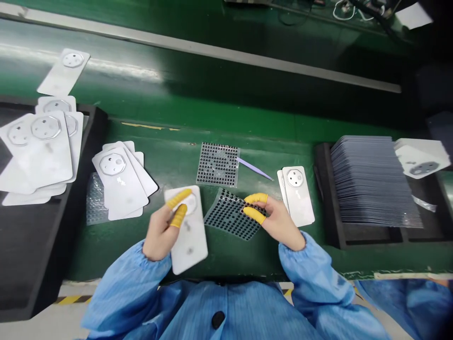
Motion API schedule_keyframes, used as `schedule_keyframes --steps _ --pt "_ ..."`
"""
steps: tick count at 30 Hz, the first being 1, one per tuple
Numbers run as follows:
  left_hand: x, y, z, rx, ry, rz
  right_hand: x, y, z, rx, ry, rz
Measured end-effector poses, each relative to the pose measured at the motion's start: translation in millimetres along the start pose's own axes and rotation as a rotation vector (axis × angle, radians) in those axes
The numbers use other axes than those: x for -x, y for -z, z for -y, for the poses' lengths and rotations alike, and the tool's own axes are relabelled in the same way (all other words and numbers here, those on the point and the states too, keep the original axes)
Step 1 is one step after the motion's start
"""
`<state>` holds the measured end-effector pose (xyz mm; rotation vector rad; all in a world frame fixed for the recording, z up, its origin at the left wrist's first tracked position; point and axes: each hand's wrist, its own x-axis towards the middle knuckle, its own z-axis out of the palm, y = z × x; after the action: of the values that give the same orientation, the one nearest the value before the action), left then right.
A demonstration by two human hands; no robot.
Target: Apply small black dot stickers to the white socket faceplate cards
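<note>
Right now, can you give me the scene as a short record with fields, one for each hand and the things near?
left hand: holds a white plate
right hand: pinches the edge of a dotted sheet on the green table
behind: second dotted sheet, purple tool
right side: plate pair, grey stack in a black tray
left side: fanned plates
</note>
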<state>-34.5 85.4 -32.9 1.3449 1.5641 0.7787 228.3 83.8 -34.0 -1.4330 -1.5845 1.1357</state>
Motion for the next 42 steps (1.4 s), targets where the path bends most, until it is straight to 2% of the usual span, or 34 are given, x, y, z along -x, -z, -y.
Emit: schedule_keyframes --steps 3,5,9,11,13,17,25,29,34,39,42 --pt "6 -20.3 -8 0.287 0.085 0.276 -13 13 5 -0.124 -0.069 0.189" --pt "10 -33.0 -13 0.357 0.12 0.352 -16 13 7 -0.014 -0.022 0.156" --pt "14 -46.5 -19 0.359 0.144 0.322 -5 -6 13 0.319 0.262 -0.129" --pt "15 -47.6 -20 0.355 0.141 0.31 5 -18 16 0.316 0.391 -0.116" --pt "16 -47.1 -22 0.342 0.13 0.309 14 -29 16 0.268 0.44 -0.053" --pt "18 -46.0 -23 0.298 0.099 0.318 22 -39 11 0.273 0.463 -0.04" --pt "22 -49.3 -19 0.141 -0.002 0.306 25 -39 8 0.356 0.529 -0.052" --pt "21 -49.9 -15 0.002 -0.086 0.286 28 -45 -3 0.409 0.533 -0.056" --pt "20 -51.3 -7 -0.124 -0.138 0.276 29 -57 -19 0.349 0.533 -0.094" --pt "17 -55.8 -4 -0.134 -0.127 0.288 23 -64 -22 0.287 0.432 -0.163" --pt "15 -47.0 -3 -0.08 -0.111 0.338 20 -64 -21 0.268 0.37 -0.196"
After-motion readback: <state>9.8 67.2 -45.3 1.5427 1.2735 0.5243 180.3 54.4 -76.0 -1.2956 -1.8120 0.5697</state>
